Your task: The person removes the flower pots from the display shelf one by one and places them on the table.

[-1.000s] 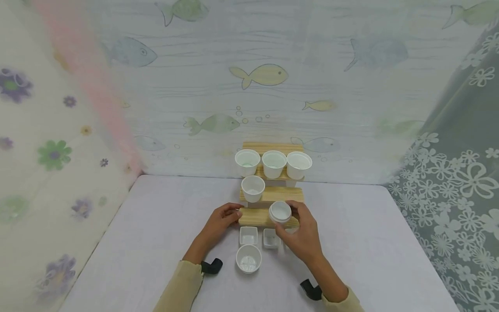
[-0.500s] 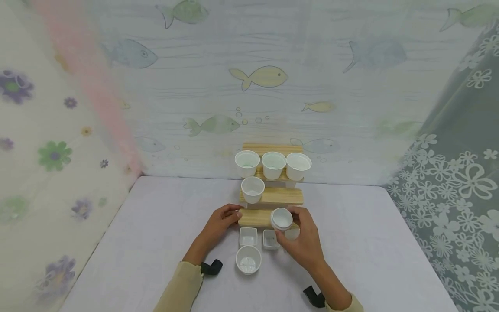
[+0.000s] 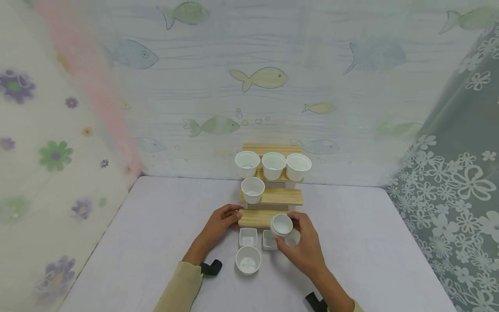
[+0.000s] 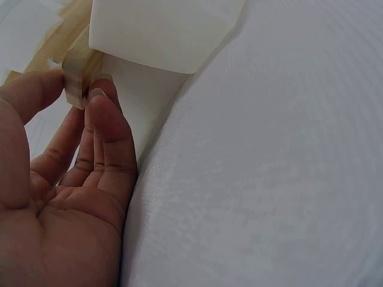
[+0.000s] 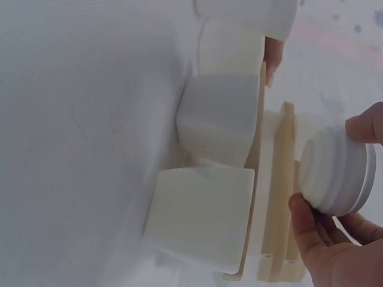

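Lower than a second ago, the ridged white cup (image 3: 281, 225) is at lower centre, its sides pinched by the right hand (image 3: 306, 249), presumably keeping its mouth up. The left hand (image 3: 219, 222) pinches the wooden rack (image 3: 254, 218) at its near end, apparently steadying it.

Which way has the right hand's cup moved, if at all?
Yes: the held cup moved slightly down the head view, judged against the front plank.
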A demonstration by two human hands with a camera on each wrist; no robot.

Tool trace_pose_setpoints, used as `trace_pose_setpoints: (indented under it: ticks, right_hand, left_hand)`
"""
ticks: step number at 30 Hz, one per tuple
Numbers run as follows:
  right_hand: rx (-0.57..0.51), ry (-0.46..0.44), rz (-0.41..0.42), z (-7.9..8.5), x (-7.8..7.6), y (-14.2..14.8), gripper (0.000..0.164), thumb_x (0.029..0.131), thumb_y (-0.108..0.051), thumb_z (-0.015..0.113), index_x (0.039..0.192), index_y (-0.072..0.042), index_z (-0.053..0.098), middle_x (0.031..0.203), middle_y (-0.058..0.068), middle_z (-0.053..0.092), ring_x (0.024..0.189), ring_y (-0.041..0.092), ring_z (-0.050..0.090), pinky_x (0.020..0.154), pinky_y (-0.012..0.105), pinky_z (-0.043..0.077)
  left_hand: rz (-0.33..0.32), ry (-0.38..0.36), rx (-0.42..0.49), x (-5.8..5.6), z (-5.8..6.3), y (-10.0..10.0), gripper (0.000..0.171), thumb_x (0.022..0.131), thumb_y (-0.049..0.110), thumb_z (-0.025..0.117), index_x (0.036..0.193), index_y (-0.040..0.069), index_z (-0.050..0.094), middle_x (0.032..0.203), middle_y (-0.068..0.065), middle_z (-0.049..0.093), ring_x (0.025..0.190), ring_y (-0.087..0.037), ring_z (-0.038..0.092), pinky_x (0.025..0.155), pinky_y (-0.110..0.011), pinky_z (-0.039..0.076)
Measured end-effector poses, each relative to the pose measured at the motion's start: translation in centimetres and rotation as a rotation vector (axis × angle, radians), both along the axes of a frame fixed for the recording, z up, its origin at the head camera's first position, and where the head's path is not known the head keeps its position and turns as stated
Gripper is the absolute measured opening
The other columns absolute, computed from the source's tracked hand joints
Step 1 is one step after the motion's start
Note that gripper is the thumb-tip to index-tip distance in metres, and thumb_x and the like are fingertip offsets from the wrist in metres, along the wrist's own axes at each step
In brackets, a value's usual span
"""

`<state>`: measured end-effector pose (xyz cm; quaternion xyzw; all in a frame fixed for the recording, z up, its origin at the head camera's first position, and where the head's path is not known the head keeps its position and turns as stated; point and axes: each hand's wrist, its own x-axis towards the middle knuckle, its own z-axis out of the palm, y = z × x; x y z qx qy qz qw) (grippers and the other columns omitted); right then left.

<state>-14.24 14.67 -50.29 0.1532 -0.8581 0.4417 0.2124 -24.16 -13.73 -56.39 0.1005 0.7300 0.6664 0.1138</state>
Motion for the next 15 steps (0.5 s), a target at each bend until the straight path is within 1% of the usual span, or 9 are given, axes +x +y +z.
trace_pose_setpoints:
  ticks: [4, 9, 15]
  right_hand:
    - [0.001, 0.009, 0.013, 0.03, 0.08, -0.1, 0.072, 0.075, -0.005, 0.094, 0.138, -0.003, 0.058, 0.13, 0.001, 0.061, 0.117, 0.015, 0.063, 0.102, 0.017, 0.051]
    - [-0.004, 0.019, 0.035, 0.13, 0.24, -0.24, 0.07, 0.073, -0.002, 0.094, 0.135, -0.006, 0.061, 0.129, -0.002, 0.062, 0.116, 0.014, 0.062, 0.1, 0.018, 0.051]
    - [0.014, 0.037, 0.039, -0.07, 0.65, -0.25, 0.07, 0.071, -0.001, 0.094, 0.132, -0.005, 0.061, 0.125, 0.0, 0.063, 0.113, 0.015, 0.064, 0.097, 0.025, 0.056]
  left_hand:
    - [-0.001, 0.001, -0.004, -0.07, -0.13, -0.06, 0.035, 0.103, 0.027, 0.072, 0.133, 0.01, 0.069, 0.113, -0.009, 0.074, 0.099, -0.021, 0.069, 0.084, -0.031, 0.059]
    - [-0.005, 0.003, 0.0, -0.07, -0.09, -0.08, 0.034, 0.104, 0.028, 0.072, 0.133, 0.01, 0.069, 0.113, -0.009, 0.074, 0.1, -0.022, 0.069, 0.085, -0.032, 0.059]
    - [-0.011, 0.008, 0.001, -0.06, -0.01, -0.18, 0.035, 0.104, 0.028, 0.071, 0.134, 0.009, 0.068, 0.114, -0.01, 0.074, 0.099, -0.021, 0.07, 0.084, -0.032, 0.059]
